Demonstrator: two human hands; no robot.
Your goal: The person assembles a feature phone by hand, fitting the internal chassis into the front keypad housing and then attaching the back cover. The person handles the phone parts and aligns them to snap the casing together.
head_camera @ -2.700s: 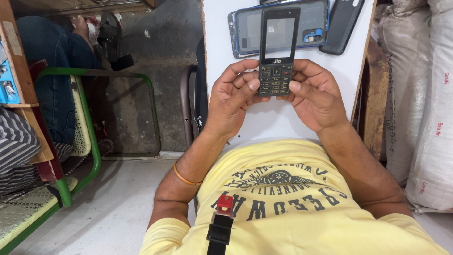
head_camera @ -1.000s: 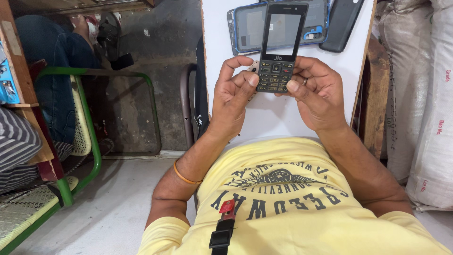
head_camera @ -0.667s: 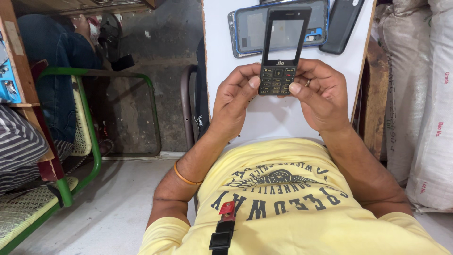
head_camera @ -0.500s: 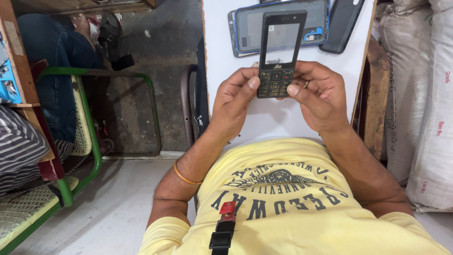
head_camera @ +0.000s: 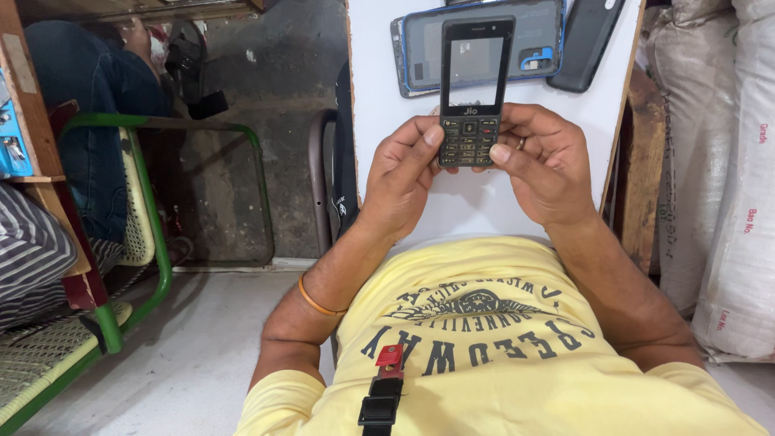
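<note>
Left hand point(head_camera: 404, 173), right hand point(head_camera: 545, 165) grip black keypad phone point(head_camera: 475, 93) above white table point(head_camera: 379, 97).

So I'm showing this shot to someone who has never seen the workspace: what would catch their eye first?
Most likely the black keypad phone, held upright over the white table by the left hand and right hand, both thumbs at its keys. Just behind it lie a blue-edged phone frame and a black back cover. Off to the left stands a green-framed chair.
</note>
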